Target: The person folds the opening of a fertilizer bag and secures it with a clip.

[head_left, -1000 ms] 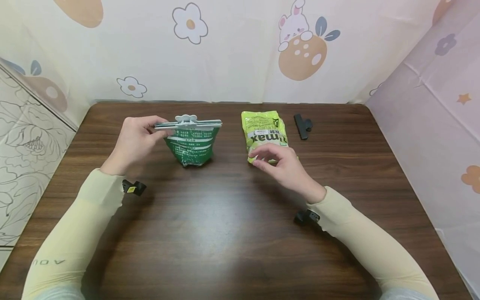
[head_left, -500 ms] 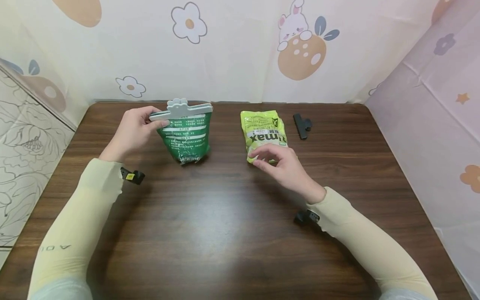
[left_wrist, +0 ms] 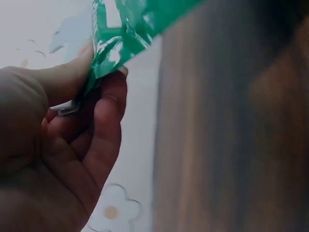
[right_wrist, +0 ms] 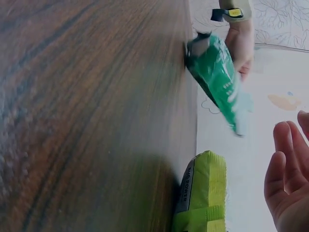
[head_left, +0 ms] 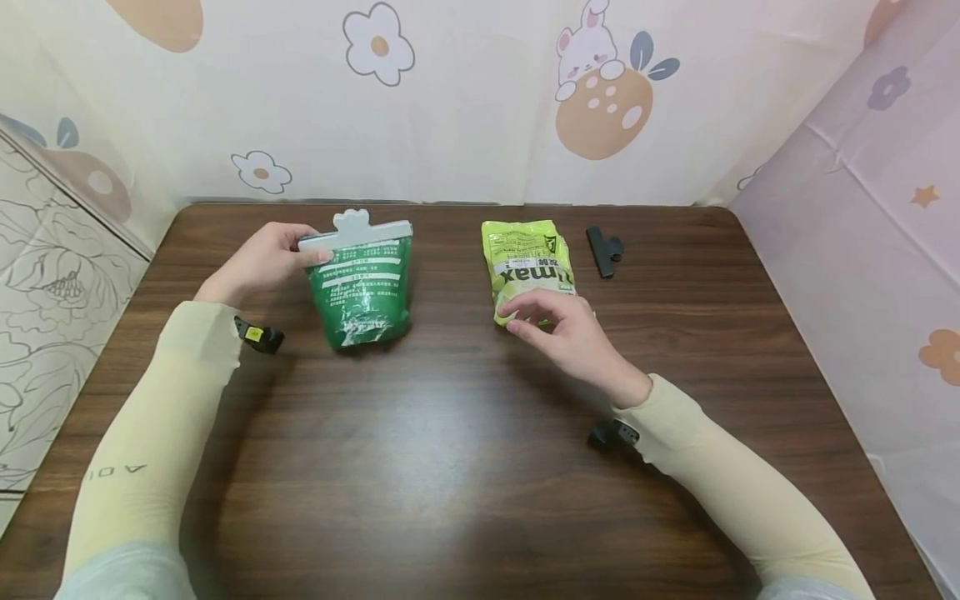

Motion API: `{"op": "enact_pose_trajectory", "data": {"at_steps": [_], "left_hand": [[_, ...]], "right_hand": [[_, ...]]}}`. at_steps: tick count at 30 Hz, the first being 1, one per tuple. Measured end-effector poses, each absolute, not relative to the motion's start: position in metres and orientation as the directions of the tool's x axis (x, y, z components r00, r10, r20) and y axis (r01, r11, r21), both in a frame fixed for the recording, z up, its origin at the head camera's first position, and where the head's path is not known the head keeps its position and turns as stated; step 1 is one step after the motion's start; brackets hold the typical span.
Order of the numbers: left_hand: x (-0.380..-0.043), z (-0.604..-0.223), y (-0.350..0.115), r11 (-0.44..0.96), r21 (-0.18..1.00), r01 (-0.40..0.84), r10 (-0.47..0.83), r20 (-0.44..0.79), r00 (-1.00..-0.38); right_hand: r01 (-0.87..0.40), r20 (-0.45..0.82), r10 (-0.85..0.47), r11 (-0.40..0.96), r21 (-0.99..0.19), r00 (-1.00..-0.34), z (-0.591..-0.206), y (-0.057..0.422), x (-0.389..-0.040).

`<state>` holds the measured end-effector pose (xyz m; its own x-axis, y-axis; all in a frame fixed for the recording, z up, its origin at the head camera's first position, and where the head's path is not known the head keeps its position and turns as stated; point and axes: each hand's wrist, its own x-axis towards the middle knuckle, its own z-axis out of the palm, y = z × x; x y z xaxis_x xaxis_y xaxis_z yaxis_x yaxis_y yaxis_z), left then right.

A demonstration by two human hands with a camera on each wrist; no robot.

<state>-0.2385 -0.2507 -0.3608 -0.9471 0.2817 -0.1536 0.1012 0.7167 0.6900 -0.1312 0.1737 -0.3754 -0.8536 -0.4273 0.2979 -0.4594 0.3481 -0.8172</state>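
A green printed bag [head_left: 363,292] has a pale grey bag clip [head_left: 355,233] across its top, with a scalloped tab. My left hand [head_left: 262,258] pinches the clipped top at its left end, thumb in front and fingers behind. The left wrist view shows the bag's green corner [left_wrist: 120,38] between thumb and fingers. My right hand [head_left: 558,329] hovers by the near edge of a lime-yellow bag [head_left: 528,254], fingers loosely bent and holding nothing. In the right wrist view its fingers [right_wrist: 285,169] are apart from that bag.
A black bag clip [head_left: 603,252] lies on the dark wooden table [head_left: 420,467], right of the lime-yellow bag. A patterned curtain [head_left: 465,108] hangs behind the table's back edge.
My left hand has tilted the green bag so its printed face shows more, and shifted it left. The clip has turned from edge-on to facing the head camera. My right hand stays still.
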Motion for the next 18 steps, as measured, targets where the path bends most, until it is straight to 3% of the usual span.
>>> {"op": "enact_pose_trajectory", "data": {"at_steps": [4, 18], "left_hand": [[-0.244, -0.375, -0.257, 0.752, 0.652, 0.097, 0.313, -0.225, -0.923], [-0.248, -0.392, -0.266, 0.803, 0.592, 0.074, 0.304, -0.299, -0.905]], "right_hand": [[-0.450, 0.292, -0.415, 0.360, -0.817, -0.862, -0.376, 0.176, -0.131], [-0.413, 0.254, -0.397, 0.393, -0.821, -0.882, -0.377, 0.183, -0.130]]}}
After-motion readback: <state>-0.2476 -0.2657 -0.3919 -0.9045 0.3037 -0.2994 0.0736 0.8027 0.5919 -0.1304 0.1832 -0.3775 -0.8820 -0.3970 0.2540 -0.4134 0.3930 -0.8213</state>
